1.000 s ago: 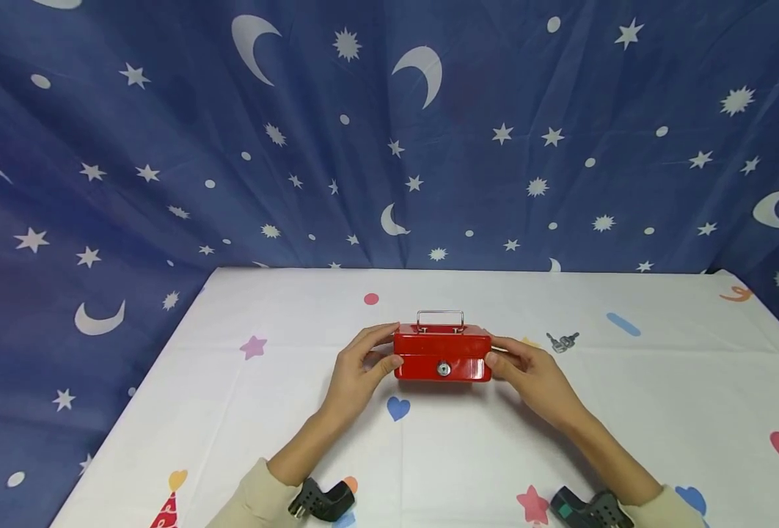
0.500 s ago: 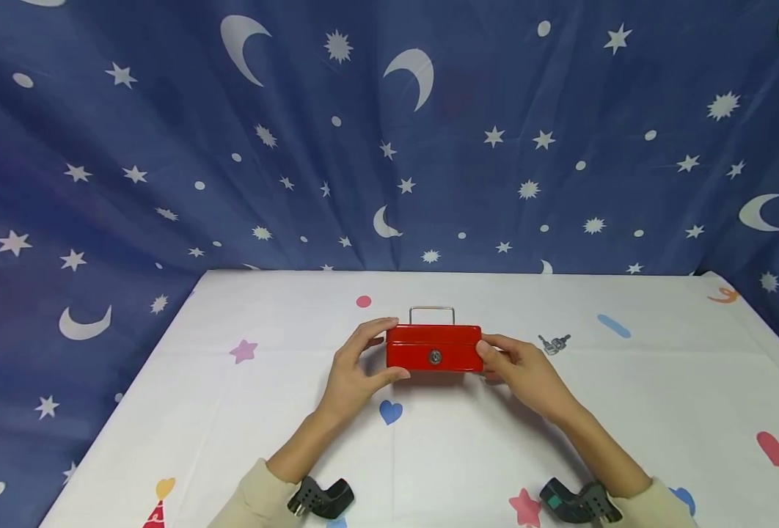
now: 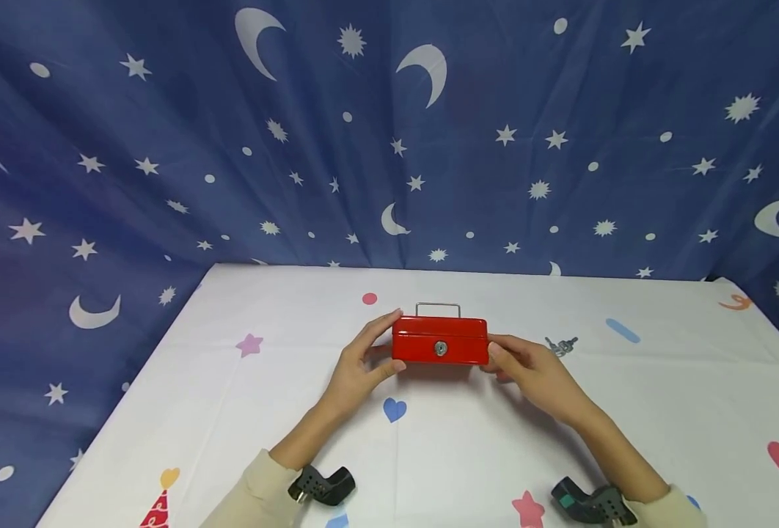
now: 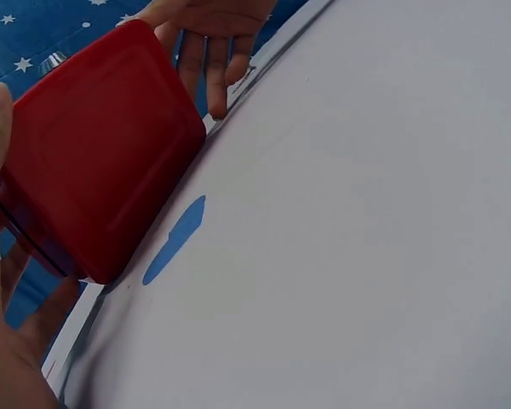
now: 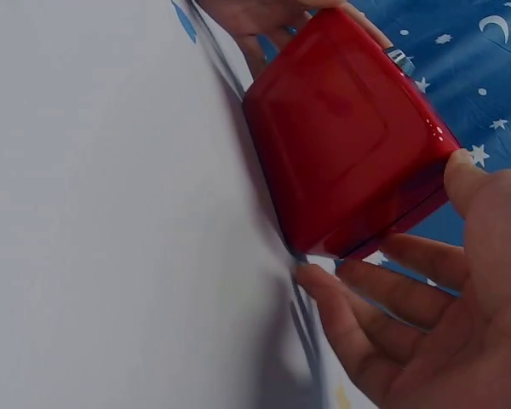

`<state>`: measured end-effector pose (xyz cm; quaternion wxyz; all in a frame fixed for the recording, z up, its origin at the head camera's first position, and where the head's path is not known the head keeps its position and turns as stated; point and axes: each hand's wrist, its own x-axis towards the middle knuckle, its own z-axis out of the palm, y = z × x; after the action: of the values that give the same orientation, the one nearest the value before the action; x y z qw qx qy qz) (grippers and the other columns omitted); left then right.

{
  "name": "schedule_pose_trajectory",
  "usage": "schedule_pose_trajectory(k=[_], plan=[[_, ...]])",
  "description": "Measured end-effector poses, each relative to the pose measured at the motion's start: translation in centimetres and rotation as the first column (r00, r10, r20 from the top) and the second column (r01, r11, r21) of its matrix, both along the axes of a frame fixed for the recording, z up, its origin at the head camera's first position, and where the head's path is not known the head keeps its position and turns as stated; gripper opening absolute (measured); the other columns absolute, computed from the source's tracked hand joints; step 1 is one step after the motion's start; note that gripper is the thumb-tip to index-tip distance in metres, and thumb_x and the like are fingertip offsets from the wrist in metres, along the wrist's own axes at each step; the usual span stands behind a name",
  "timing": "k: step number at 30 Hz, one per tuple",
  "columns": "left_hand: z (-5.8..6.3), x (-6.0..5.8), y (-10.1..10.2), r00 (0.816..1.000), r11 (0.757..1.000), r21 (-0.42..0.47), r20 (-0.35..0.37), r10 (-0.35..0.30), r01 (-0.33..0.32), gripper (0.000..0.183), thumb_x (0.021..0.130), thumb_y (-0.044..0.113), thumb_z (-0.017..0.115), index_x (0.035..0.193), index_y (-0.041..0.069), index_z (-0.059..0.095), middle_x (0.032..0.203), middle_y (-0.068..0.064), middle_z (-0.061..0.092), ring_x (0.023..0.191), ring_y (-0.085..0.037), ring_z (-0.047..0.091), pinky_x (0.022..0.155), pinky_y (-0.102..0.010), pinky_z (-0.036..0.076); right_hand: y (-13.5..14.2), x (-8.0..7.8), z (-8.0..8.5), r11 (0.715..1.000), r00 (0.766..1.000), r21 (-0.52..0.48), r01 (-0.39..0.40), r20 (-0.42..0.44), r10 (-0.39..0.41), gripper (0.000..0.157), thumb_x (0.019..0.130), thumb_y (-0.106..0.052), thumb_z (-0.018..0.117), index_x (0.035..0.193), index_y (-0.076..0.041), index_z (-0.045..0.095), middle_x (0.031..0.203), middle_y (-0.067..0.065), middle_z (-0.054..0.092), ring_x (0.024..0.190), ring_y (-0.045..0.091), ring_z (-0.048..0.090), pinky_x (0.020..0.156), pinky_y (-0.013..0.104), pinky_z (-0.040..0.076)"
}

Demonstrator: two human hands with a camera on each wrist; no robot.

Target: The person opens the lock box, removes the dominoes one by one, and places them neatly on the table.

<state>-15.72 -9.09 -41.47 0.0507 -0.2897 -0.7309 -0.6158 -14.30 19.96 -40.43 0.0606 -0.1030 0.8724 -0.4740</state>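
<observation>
A small red cash box (image 3: 440,340) with a round lock on its front and a thin wire handle on top is held between two hands over the white table. My left hand (image 3: 356,370) grips its left end, thumb at the lower front corner and fingertips at the upper edge. At the opposite end my right hand (image 3: 540,378) holds it, thumb on the front corner and fingers behind and below. The bottom face of the cash box (image 4: 111,145) shows in both wrist views, tilted up from the table. The box appears closed.
Small silver keys (image 3: 562,346) lie on the table just right of my right hand. Coloured shapes are printed on the white tablecloth (image 3: 469,447). A dark blue curtain (image 3: 310,88) with moons and stars hangs behind and to the left.
The cash box has been lifted slightly and tipped, so its top no longer shows as much. My left thumb has slid from the front face to the lower edge; both hands keep holding it.
</observation>
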Motion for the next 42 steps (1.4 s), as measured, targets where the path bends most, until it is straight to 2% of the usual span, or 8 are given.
schedule_pose_trajectory(k=[7, 11, 16, 22, 32, 36, 39, 42], plan=[[0.2, 0.0, -0.3, 1.000, 1.000, 0.007, 0.025, 0.011, -0.011, 0.068, 0.081, -0.005, 0.070, 0.142, 0.000, 0.042, 0.146, -0.016, 0.041, 0.136, -0.030, 0.034, 0.102, -0.053, 0.038, 1.3, -0.6, 0.1, 0.996, 0.986, 0.083, 0.039, -0.162, -0.025, 0.047, 0.092, -0.035, 0.063, 0.132, -0.010, 0.057, 0.114, 0.007, 0.066, 0.096, 0.021, 0.066, 0.082, 0.039, 0.055], [0.3, 0.1, -0.1, 0.999, 1.000, -0.007, 0.039, 0.004, -0.004, 0.069, 0.083, -0.003, 0.069, 0.145, 0.003, 0.039, 0.148, -0.013, 0.038, 0.135, -0.030, 0.035, 0.101, -0.051, 0.039, 2.8, -0.7, -0.1, 0.990, 0.962, 0.127, 0.062, -0.272, -0.026, 0.043, 0.088, -0.029, 0.070, 0.127, -0.011, 0.060, 0.115, 0.006, 0.065, 0.101, 0.022, 0.063, 0.084, 0.038, 0.053], [0.5, 0.3, 0.0, 0.997, 0.999, -0.031, 0.077, 0.029, -0.026, 0.072, 0.084, 0.002, 0.070, 0.148, 0.009, 0.036, 0.149, -0.008, 0.039, 0.133, -0.029, 0.039, 0.101, -0.050, 0.040, 5.1, -0.9, -0.6, 0.981, 0.935, 0.175, 0.087, -0.353, -0.020, 0.040, 0.082, -0.024, 0.077, 0.119, -0.014, 0.065, 0.112, 0.002, 0.065, 0.095, 0.021, 0.062, 0.078, 0.029, 0.053], [0.5, 0.3, -0.1, 0.993, 0.999, -0.029, 0.115, 0.030, -0.027, 0.070, 0.086, 0.003, 0.069, 0.148, 0.012, 0.038, 0.149, -0.005, 0.039, 0.135, -0.026, 0.037, 0.104, -0.047, 0.037, 7.7, -1.1, -1.2, 0.956, 0.935, 0.255, 0.146, -0.351, -0.049, 0.043, 0.078, -0.024, 0.081, 0.118, -0.014, 0.067, 0.111, 0.006, 0.064, 0.090, 0.022, 0.059, 0.074, 0.021, 0.049], [0.3, 0.1, 0.1, 0.998, 1.000, 0.018, 0.068, 0.006, -0.007, 0.073, 0.080, -0.009, 0.069, 0.146, 0.005, 0.039, 0.147, -0.010, 0.040, 0.133, -0.029, 0.038, 0.101, -0.053, 0.039, 10.0, -1.3, -2.4, 0.927, 0.936, 0.332, 0.174, -0.349, -0.050, 0.046, 0.074, -0.021, 0.084, 0.116, -0.012, 0.068, 0.113, 0.012, 0.064, 0.097, 0.027, 0.059, 0.074, 0.014, 0.044], [0.3, 0.0, 0.2, 0.997, 1.000, 0.031, 0.074, -0.005, 0.003, 0.073, 0.081, -0.009, 0.068, 0.146, 0.006, 0.039, 0.148, -0.010, 0.039, 0.133, -0.029, 0.038, 0.100, -0.054, 0.040, 10.4, -1.3, -2.9, 0.925, 0.935, 0.336, 0.177, -0.351, -0.051, 0.044, 0.073, -0.016, 0.084, 0.114, -0.012, 0.068, 0.114, 0.013, 0.063, 0.105, 0.034, 0.057, 0.083, 0.032, 0.051], [0.4, 0.0, 0.3, 0.996, 1.000, 0.026, 0.084, 0.001, -0.003, 0.073, 0.081, -0.008, 0.068, 0.146, 0.007, 0.039, 0.148, -0.009, 0.040, 0.133, -0.029, 0.038, 0.100, -0.054, 0.040, 10.7, -1.3, -3.1, 0.922, 0.934, 0.346, 0.177, -0.356, -0.046, 0.042, 0.073, -0.014, 0.084, 0.112, -0.012, 0.068, 0.114, 0.013, 0.063, 0.108, 0.036, 0.055, 0.086, 0.049, 0.047], [0.4, 0.1, 0.3, 0.996, 1.000, 0.019, 0.092, 0.008, -0.010, 0.073, 0.082, -0.008, 0.068, 0.146, 0.007, 0.039, 0.148, -0.009, 0.039, 0.133, -0.029, 0.038, 0.100, -0.053, 0.040, 10.9, -1.3, -3.2, 0.916, 0.929, 0.351, 0.193, -0.365, -0.056, 0.040, 0.074, -0.013, 0.083, 0.111, -0.012, 0.069, 0.111, 0.012, 0.063, 0.101, 0.032, 0.057, 0.083, 0.039, 0.052]])
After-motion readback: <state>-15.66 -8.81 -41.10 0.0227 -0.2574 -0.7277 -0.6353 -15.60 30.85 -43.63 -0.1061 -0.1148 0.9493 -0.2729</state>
